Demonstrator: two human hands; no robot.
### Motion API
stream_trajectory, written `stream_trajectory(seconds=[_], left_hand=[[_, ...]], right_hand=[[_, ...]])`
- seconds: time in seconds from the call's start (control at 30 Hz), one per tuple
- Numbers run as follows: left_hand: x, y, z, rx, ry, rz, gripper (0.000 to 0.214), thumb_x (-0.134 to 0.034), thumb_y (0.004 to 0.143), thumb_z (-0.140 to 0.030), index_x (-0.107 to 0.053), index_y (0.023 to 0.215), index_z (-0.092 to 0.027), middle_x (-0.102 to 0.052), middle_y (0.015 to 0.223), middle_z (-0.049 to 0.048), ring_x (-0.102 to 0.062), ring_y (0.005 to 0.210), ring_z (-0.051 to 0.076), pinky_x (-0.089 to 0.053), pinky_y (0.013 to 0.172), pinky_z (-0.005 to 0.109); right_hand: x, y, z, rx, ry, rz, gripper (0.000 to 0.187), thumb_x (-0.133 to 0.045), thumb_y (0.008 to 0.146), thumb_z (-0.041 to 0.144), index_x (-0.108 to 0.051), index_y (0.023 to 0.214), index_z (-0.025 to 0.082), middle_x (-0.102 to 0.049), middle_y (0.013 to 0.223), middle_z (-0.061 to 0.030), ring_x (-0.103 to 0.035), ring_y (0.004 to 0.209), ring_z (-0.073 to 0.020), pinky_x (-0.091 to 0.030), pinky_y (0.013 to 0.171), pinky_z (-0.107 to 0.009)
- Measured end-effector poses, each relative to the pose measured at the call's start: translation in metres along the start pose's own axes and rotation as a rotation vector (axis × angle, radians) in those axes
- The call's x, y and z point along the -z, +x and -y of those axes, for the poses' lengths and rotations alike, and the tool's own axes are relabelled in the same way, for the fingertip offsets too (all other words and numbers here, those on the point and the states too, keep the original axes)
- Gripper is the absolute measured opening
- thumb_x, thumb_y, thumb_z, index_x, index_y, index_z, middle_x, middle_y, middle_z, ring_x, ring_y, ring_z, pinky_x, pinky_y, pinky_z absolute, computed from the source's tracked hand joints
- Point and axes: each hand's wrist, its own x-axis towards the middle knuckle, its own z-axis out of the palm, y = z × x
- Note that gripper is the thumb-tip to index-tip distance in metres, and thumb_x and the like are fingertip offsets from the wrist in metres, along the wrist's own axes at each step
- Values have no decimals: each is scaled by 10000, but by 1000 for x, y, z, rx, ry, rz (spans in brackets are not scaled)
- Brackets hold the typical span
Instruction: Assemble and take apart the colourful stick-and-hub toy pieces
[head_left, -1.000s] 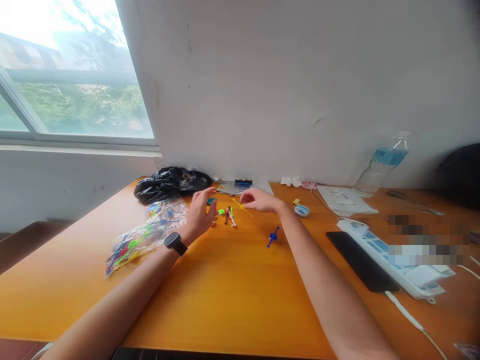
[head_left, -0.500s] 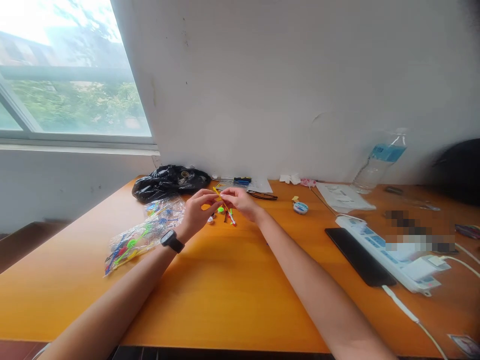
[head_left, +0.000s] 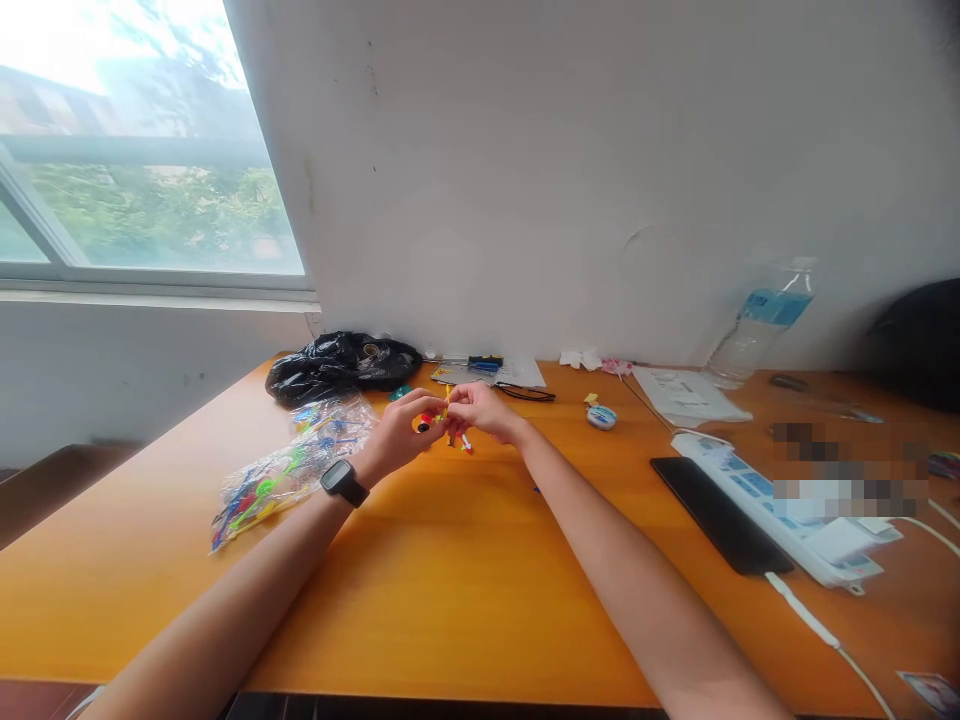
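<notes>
Over the far middle of the table, my left hand (head_left: 401, 430), with a black watch on its wrist, is closed at the fingertips on a thin yellow plastic piece (head_left: 448, 394). From the other side my right hand (head_left: 484, 410) pinches the same piece, which points upward between the fingers. Its lower part is mostly hidden by the hands. Small red and white plastic parts (head_left: 466, 443) lie on the table just below, and a round red-and-black part (head_left: 424, 424) shows by my left fingers. A clear bag of colourful plastic pieces (head_left: 292, 465) lies left of my left hand.
At the back sit a black plastic bag (head_left: 341, 366), a blue-handled tool (head_left: 485, 363) and dark glasses (head_left: 527, 393). To the right are a round white container (head_left: 601, 417), a phone (head_left: 716, 510), a power strip (head_left: 772, 505) and a water bottle (head_left: 765, 325).
The yellow piece has turned from a slant to nearly upright between my fingers. My left hand has shifted slightly right and down, closer to my right hand.
</notes>
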Motion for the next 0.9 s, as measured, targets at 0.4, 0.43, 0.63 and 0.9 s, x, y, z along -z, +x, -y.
stream_trajectory(seconds=[0.4, 0.43, 0.63, 0.9], left_hand=[[-2, -1, 1, 84, -61, 78, 90, -651, 899, -196, -715, 962, -201, -699, 819, 7, -644, 738, 152, -524, 673, 249], [-2, -2, 3, 67, -13, 103, 94, -665, 913, -229, -732, 976, -210, -705, 840, 19, -652, 770, 166, -532, 706, 267], [-11, -11, 13, 89, 202, 231, 128, -742, 895, -328, -782, 982, -243, -688, 934, 66, -652, 807, 202, -549, 769, 320], [-5, -10, 18, -71, 276, 272, 138, -668, 936, -250, -764, 1035, -255, -745, 1194, 83, -616, 1179, 298, -522, 1021, 442]], right_hand=[[0, 3, -1, -50, -634, -204, 94, -592, 858, 235, -603, 946, 203, -703, 734, 6, -664, 643, -144, -457, 562, -211], [5, 5, -4, -81, -722, -253, 112, -609, 849, 235, -628, 950, 191, -712, 763, -10, -662, 679, -151, -446, 582, -217], [17, 4, -21, -230, -886, -281, 128, -720, 793, 284, -685, 824, 165, -733, 808, -85, -677, 749, -209, -415, 616, -258], [-6, -1, -21, -152, -953, -287, 346, -731, 851, 329, -669, 1161, 188, -733, 1160, -144, -692, 1006, -250, -450, 732, -259]])
